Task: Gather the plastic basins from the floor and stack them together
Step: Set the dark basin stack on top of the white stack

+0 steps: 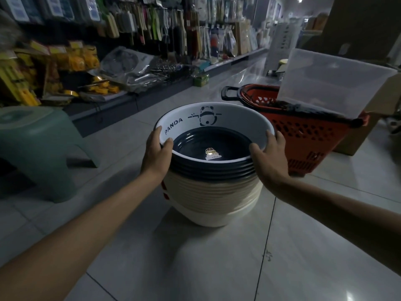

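The stack of basins (pixel 210 192) stands on the tiled floor (pixel 195 257) in the middle, cream ones below and dark-rimmed ones above. The left hand (pixel 158 151) and right hand (pixel 269 157) each grasp the rim of the top panda basin (pixel 238 120), thumbs inside. A red basket (pixel 303 135) sits just beyond on the right and a green stool (pixel 41 144) on the left

"PANDA" stands in dark letters on the white inner wall of the top basin (pixel 227 124)
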Available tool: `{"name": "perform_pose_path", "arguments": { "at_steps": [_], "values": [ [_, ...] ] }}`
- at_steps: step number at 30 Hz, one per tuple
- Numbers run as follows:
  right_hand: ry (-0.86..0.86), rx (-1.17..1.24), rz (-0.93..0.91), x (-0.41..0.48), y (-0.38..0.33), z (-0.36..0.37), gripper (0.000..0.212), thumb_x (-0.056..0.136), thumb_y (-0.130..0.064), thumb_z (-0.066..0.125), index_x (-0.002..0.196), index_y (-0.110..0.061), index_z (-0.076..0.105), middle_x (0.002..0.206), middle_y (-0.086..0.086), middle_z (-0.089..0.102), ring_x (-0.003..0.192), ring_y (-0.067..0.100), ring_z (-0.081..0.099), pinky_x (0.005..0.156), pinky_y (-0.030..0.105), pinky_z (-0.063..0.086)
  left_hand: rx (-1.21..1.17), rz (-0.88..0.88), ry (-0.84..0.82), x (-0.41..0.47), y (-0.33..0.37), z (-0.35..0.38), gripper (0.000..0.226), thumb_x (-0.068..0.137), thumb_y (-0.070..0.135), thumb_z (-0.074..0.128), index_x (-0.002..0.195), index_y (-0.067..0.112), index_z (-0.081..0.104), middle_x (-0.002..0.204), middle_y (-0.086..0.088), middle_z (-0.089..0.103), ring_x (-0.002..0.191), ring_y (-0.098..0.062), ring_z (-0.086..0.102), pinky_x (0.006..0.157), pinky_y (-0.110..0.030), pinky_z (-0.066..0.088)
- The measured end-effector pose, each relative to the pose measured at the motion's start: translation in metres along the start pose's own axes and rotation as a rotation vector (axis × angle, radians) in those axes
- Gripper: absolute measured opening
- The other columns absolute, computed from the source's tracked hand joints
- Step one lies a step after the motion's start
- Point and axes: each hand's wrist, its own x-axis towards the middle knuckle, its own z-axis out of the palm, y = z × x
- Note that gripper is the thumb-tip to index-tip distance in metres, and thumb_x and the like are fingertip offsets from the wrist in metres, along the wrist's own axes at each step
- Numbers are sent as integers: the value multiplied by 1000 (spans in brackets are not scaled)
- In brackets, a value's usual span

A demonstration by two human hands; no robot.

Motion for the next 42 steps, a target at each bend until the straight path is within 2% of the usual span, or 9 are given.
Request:
{"name": "perform_pose_path", "arguments": {
  "at_steps": [7,9,12,15,21,25,30,37,42],
  "values": [
    [-68,-129,-61,-4,-1,-13,79,93,-66,39,157,-22,23,162,-1,14,130,28,51,101,47,53,409,54,-24,-1,8,-17,54,97,52,45,148,33,44,140,-12,45,116,-31,54,96,-44,47],
    [-72,-166,-61,-7,-2,-18,85,90,-74,33,158,-24,20,162,1,16,137,28,45,105,51,49,543,115,-54,-12,18,-15,53,94,59,46,140,33,51,137,-17,45,121,-39,51,105,-50,44],
    [-89,-216,-86,-14,-5,-25,86,92,-75,31,159,-23,20,157,1,26,138,24,41,110,49,44,731,183,-118,-25,32,-14,55,90,67,41,128,32,61,147,-16,38,139,-37,34,120,-56,24],
    [-116,-279,-90,-26,-10,-37,82,96,-71,36,160,-22,22,158,5,29,143,23,32,117,44,34,801,407,-161,-36,57,-13,59,89,64,51,137,30,56,158,-13,32,149,-32,23,122,-52,18],
    [-107,-387,-100,-54,-24,-90,78,80,-74,47,150,-45,27,149,12,39,138,33,37,109,55,42,747,652,-362,-69,127,31,72,84,65,46,149,33,42,159,-6,35,147,-26,29,123,-47,20],
    [-34,-563,-12,-73,-23,-164,97,73,-74,44,157,-34,18,158,15,29,145,37,29,115,52,36,678,774,-441,-96,168,79,76,81,67,44,149,33,42,156,-5,38,145,-27,32,122,-48,21],
    [15,-800,102,-120,-26,-283,85,92,-52,60,160,-29,14,164,21,16,152,39,14,120,47,23,488,945,-522,-149,242,149,74,81,65,52,147,32,44,153,-5,42,142,-27,38,119,-49,28],
    [207,-905,371,-208,9,-428,84,89,-50,61,158,-26,21,155,19,31,147,38,25,117,44,29,288,1109,-729,-263,330,233,79,79,72,43,147,31,43,147,-4,49,136,-26,46,110,-53,40],
    [368,-853,523,-301,33,-502,79,90,-45,58,158,-24,23,144,15,42,135,35,39,110,41,36,193,1198,-825,-344,365,267,69,87,58,63,147,28,45,141,-5,53,127,-26,53,103,-49,46]
  ]
}}
